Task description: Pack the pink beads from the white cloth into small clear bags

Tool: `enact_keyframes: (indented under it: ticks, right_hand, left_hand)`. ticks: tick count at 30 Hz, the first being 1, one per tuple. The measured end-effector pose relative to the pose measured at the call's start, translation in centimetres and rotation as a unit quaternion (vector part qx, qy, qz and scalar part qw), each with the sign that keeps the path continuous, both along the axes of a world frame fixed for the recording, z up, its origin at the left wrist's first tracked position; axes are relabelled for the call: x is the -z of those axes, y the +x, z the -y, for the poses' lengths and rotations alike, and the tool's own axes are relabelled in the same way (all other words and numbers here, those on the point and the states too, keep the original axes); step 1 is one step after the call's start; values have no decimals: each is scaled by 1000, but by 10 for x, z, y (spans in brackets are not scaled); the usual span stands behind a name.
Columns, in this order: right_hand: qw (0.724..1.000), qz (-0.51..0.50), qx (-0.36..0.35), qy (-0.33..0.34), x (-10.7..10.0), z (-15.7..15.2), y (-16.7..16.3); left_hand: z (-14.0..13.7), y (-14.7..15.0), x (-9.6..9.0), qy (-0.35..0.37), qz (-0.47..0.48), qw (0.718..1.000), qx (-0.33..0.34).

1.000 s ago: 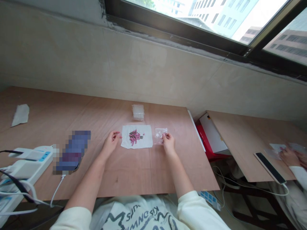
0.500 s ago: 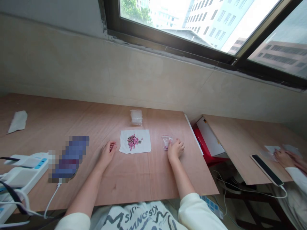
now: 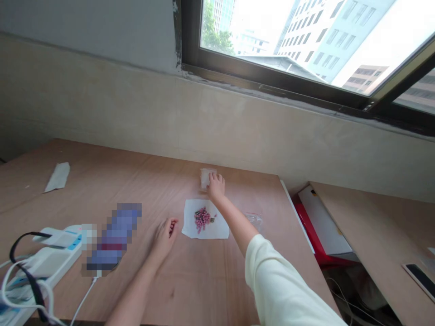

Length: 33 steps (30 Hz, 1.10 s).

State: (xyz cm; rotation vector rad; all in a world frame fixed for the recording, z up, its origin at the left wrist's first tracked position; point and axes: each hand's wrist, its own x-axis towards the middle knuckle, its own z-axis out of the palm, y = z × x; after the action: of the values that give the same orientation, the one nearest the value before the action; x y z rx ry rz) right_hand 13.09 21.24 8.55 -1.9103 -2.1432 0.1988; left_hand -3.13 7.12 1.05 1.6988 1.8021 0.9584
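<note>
At the back of the table, my right hand (image 3: pixel 216 185) rests on the right part of a stack of small clear plastic bags (image 3: pixel 204 178), fingers apart and bent. My right forearm passes over the right corner of a white paper sheet (image 3: pixel 189 230). On that sheet lies a heap of small pink beads (image 3: pixel 203 218), with a few dark or greenish pieces among them. Left of the paper, my left hand (image 3: pixel 167 233) lies on the table with curled fingers; whatever may be inside is hidden. A clear plastic bag (image 3: pixel 254 220) lies right of my forearm, partly covered by it.
Left on the table are a blurred-out phone (image 3: pixel 114 240) on a white cable and a white power strip (image 3: pixel 64 258) with plugs. A scrap of white paper (image 3: pixel 58 177) lies far left. Beyond the table's right edge are a red-and-white box (image 3: pixel 326 231) and another table (image 3: pixel 384 226) with a phone (image 3: pixel 420 280).
My right hand has moved left and away from me, off the clear bag and onto the stack of bags. The left hand stays curled beside the paper. The view has turned slightly left.
</note>
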Motion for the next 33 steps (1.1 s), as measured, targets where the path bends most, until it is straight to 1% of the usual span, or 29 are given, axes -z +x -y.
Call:
enact_keyframes:
  ticks: [3, 6, 8, 11, 14, 16, 17, 18, 19, 20, 21, 22, 23, 25, 27, 29, 30, 31, 32, 33]
  right_hand:
    - [999, 23, -25, -21, 8, -9, 0]
    - [999, 12, -30, -12, 12, -7, 5]
    - [999, 1, -35, 2, 11, -5, 8]
    - [999, -22, -29, 36, 2, -3, 11]
    - [992, -91, 17, 84, -14, -1, 18]
    - [974, -178, 49, 131, -26, 7, 25]
    - [958, -231, 64, 156, -32, 14, 29]
    - [937, -288, 80, 179, -37, 24, 34]
    - [910, -350, 102, 195, -40, 35, 38]
    - [884, -412, 113, 192, -41, 49, 41]
    - [860, -468, 113, 168, -40, 63, 44]
    - [838, -522, 104, 121, -37, 77, 45]
    - [814, -570, 94, 61, -32, 91, 46]
    - [770, -630, 84, -56, -19, 114, 46]
    - [738, -657, 88, -129, -7, 129, 44]
    - [723, -665, 93, -161, 3, 136, 42]
    - [722, -663, 94, -172, 6, 136, 42]
    - [727, -655, 98, -182, 8, 136, 42]
    - [738, -640, 111, -185, 9, 135, 42]
    - [758, -614, 135, -173, 9, 135, 41]
  left_hand:
    - [0, -1, 2, 10, -5, 1000, 6]
    - [0, -1, 2, 15, -8, 1000, 7]
    - [0, -1, 2, 14, -8, 1000, 2]
    - [1, 0, 1, 16, -3, 1000, -1]
    - [0, -1, 3, 17, 17, 1000, -4]
    - [-2, -2, 5, 9, 53, 999, -9]
    - [-4, -3, 5, -1, 82, 997, -13]
    - [-6, -2, 3, -13, 116, 993, -23]
    - [-8, -2, 0, -28, 155, 987, -32]
    - [-11, 0, -5, -43, 194, 979, -44]
    - [-13, 3, -13, -50, 229, 970, -57]
    - [-15, 7, -22, -57, 260, 963, -44]
    - [-15, 11, -32, -60, 285, 957, -18]
    - [-15, 21, -52, -71, 321, 943, 49]
    - [-13, 30, -68, -104, 331, 931, 113]
    - [-10, 35, -78, -130, 320, 928, 139]
    - [-8, 36, -81, -138, 313, 929, 142]
    - [-7, 36, -83, -142, 309, 930, 140]
    - [-6, 35, -83, -144, 306, 931, 136]
    - [-5, 34, -84, -144, 305, 932, 131]
